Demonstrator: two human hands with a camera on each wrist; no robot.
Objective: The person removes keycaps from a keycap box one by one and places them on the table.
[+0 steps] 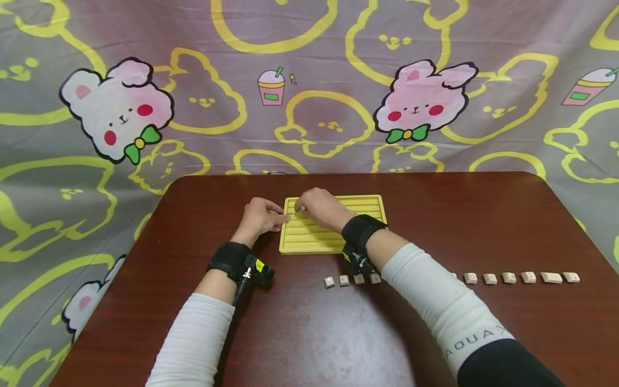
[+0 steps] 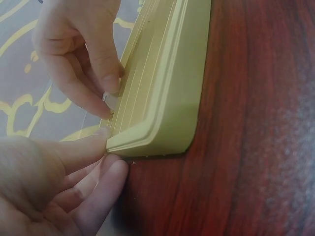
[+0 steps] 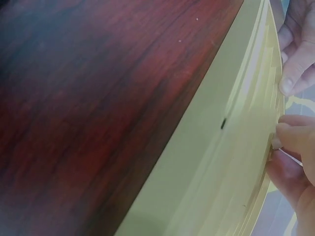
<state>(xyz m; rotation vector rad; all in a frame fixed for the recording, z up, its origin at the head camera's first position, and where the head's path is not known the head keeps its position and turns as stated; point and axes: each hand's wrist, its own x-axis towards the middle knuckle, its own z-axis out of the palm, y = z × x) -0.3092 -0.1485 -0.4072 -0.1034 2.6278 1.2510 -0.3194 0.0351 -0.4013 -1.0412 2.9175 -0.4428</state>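
Observation:
A yellow grooved tray [image 1: 338, 226] lies on the dark red table [image 1: 300, 333]. My right hand [image 1: 302, 209] reaches over the tray's far left corner and pinches a small pale tile [image 2: 110, 101] between thumb and forefinger, right at a groove. My left hand [image 1: 283, 217] rests against the tray's left edge, its thumb [image 2: 91, 143] and straight fingers touching the tray corner [image 2: 147, 140]. In the right wrist view, the tray [image 3: 206, 167] fills the middle and the fingertips [image 3: 295, 137] of my right hand show at its far edge.
A row of several small pale tiles [image 1: 508, 278] lies on the table nearer me, running from under my right forearm [image 1: 350, 280] out to the right. A cartoon-print cloth [image 1: 309, 86] hangs behind the table.

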